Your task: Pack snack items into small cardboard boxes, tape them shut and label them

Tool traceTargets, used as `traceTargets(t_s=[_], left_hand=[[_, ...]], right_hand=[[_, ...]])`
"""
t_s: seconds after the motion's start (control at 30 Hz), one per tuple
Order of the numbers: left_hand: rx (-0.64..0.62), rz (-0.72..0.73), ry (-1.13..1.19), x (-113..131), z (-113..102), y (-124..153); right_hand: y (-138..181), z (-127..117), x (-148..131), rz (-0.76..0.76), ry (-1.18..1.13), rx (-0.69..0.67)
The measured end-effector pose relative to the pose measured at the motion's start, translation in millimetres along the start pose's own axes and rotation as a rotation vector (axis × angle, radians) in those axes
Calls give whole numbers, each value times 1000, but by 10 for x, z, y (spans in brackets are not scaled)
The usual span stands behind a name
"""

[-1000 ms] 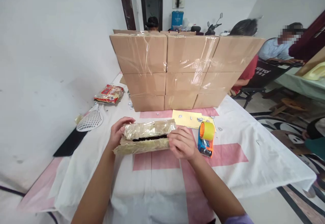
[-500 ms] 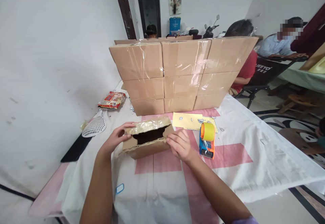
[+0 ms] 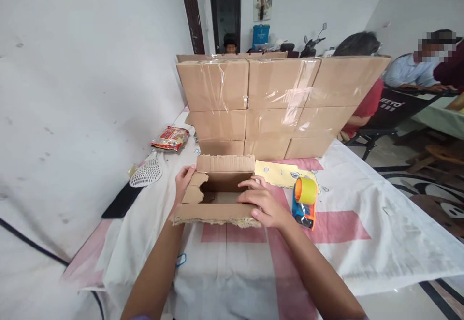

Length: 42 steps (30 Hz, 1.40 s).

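Observation:
A small brown cardboard box (image 3: 217,211) stands in front of me with its top open. Its back flap (image 3: 225,163) is up, and the front flap, ragged along its edge, leans toward me. A notched flap (image 3: 192,190) shows at the left end. My left hand (image 3: 184,181) grips the box's left side near the back corner, its fingers partly hidden behind the cardboard. At the right end, my right hand (image 3: 264,203) touches the box with fingers spread over the opening and the thumb by the front flap.
Behind the box stands a wall of taped cartons (image 3: 271,109). An orange and blue tape dispenser with yellow tape (image 3: 305,192) and a yellow card (image 3: 277,172) lie to the right. At left are a snack packet (image 3: 170,138), a perforated white scoop (image 3: 147,172) and a black flat object (image 3: 121,200). Other people sit beyond.
The box's long flaps have swung apart, showing more of the inside. My left hand has moved to the left back corner, and my right hand's fingers have reached over the opening. The view has shifted left.

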<state>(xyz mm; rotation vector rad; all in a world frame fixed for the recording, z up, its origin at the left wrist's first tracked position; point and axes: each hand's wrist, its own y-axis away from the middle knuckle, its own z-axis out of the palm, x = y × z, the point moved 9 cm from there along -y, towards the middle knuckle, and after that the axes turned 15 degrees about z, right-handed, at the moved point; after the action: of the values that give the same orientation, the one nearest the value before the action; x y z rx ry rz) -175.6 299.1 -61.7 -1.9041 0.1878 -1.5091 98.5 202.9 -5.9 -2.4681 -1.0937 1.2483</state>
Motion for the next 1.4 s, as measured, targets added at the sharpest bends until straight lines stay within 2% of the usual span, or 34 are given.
traceTargets(t_s=[0.1, 0.13, 0.17, 0.27, 0.3, 0.33, 0.4, 0.47, 0.5, 0.6, 0.67, 0.73, 0.87, 0.97, 1.03, 1.07, 1.13, 1.17, 1.23, 1.3, 1.33, 1.4], left_hand=[[38, 174, -19, 270, -210, -35], [-29, 231, -15, 394, -218, -48], [-167, 300, -26, 537, -160, -52], [-784, 565, -224, 928, 197, 133], [-950, 649, -330, 995, 274, 216], [-1050, 717, -430, 1039, 308, 260], [-1082, 793, -547, 1097, 287, 237], [-1003, 803, -558, 1102, 194, 166], [-923, 769, -521, 1074, 119, 120], [-524, 483, -295, 778, -230, 9], [-300, 299, -192, 461, -391, 126], [-220, 223, -176, 213, -381, 346], [-149, 182, -176, -14, -311, 641], [-43, 219, -188, 75, -480, 551], [9, 269, -194, 244, -649, 368], [-4, 322, -219, 375, -704, 256], [-153, 481, -330, 700, -669, 43], [-294, 577, -403, 861, -562, -24], [-655, 709, -524, 1053, -244, -39], [-995, 737, -582, 1084, 61, 66], [-1118, 735, -604, 1072, 180, 130], [-1227, 728, -645, 1041, 339, 215]], right_hand=[[-6, 96, 34, 43, 127, -115], [-2, 120, 43, 52, 158, -133], [4, 137, 49, 55, 184, -139], [22, 164, 57, 51, 237, -124], [26, 168, 56, 46, 248, -115], [28, 167, 51, 39, 258, -102], [33, 156, 30, 18, 267, -71], [43, 139, -7, -24, 253, -33], [54, 123, -29, -52, 241, -4], [100, -25, -35, -100, 190, 198], [150, -191, 58, -62, 126, 396], [200, -319, 197, -18, 16, 533], [232, -449, 552, 55, -401, 618], [261, -495, 811, 157, -631, 707], [275, -508, 867, 178, -637, 753], [276, -509, 870, 175, -621, 764], [269, -495, 850, 162, -591, 757], [262, -480, 833, 156, -571, 740], [249, -443, 791, 158, -503, 688], [237, -410, 746, 173, -386, 627], [230, -400, 720, 177, -311, 595], [214, -401, 657, 162, -150, 536]])
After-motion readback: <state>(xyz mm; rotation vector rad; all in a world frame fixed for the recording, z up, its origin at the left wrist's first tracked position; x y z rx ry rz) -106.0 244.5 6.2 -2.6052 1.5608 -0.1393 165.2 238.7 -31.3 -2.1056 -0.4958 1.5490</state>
